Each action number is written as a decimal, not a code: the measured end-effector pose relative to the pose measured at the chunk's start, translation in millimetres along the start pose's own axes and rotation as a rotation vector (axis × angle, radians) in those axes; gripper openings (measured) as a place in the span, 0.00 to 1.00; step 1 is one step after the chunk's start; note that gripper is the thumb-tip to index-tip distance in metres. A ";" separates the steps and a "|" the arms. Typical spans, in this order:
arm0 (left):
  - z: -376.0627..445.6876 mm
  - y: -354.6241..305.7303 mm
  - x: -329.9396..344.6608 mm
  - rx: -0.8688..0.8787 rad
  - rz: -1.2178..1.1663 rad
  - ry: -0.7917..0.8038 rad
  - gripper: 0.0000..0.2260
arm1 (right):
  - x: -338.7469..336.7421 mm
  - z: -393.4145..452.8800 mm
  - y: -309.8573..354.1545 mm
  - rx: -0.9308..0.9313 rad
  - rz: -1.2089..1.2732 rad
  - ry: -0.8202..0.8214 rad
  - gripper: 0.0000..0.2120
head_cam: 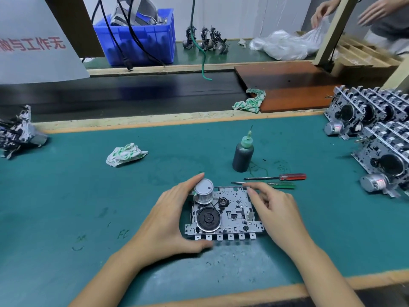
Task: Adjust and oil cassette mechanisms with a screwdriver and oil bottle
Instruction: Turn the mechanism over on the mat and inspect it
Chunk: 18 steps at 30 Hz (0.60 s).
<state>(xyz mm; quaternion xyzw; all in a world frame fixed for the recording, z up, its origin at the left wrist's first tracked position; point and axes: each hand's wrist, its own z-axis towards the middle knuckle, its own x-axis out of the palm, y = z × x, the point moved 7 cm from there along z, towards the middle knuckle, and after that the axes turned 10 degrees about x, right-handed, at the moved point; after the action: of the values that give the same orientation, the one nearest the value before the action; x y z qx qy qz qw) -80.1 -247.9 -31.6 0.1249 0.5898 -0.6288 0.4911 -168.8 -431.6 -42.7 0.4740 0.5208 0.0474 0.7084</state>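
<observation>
— Between our two hands sits the cassette mechanism (223, 214), flat on the green bench (88, 196). What are our hands doing?

— Our left hand (174, 220) curls round its left side, fingers up by the silver motor (204, 189) and thumb under the front edge. Our right hand (276, 209) holds the right side with bent fingers.

— Where are our tools?

— Just past our right hand lie the green screwdriver (281, 185) and the red screwdriver (287, 177). The oil bottle (243, 155) stands a bit farther out.

— What could go wrong?

— We think reaching fast for a screwdriver could knock the bottle over, because it is tall and thin. Also, our fingers could bump the little black belt by the motor.

— Do we have room?

— Lots of open bench to our left, out to the crumpled rag (125, 154). To our right, stacked mechanisms (380, 134) crowd the side. The bench edge is close behind our wrists.
</observation>
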 end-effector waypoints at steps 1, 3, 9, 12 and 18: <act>-1.0 1.4 0.0 -0.004 -0.024 0.010 0.49 | -0.4 -0.4 0.0 0.000 0.007 -0.003 0.09; -2.9 4.2 -0.7 -0.012 -0.051 0.014 0.49 | -0.6 -0.7 -0.5 0.006 0.022 -0.006 0.08; -5.9 9.6 1.7 -0.041 -0.108 0.005 0.50 | -18.7 -6.1 11.3 -0.054 0.144 -0.108 0.05; -6.3 10.4 1.8 -0.048 -0.137 0.013 0.50 | -23.9 -9.5 28.0 -0.213 0.082 0.090 0.21; -5.9 7.5 6.5 0.001 -0.112 0.041 0.53 | 10.4 -15.7 45.4 -0.473 -0.586 0.437 0.59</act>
<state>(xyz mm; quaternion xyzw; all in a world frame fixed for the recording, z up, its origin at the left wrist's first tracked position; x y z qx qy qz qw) -79.9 -244.5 -42.6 0.1049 0.6053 -0.6529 0.4430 -156.9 -391.2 -17.3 0.1095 0.7458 0.0617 0.6542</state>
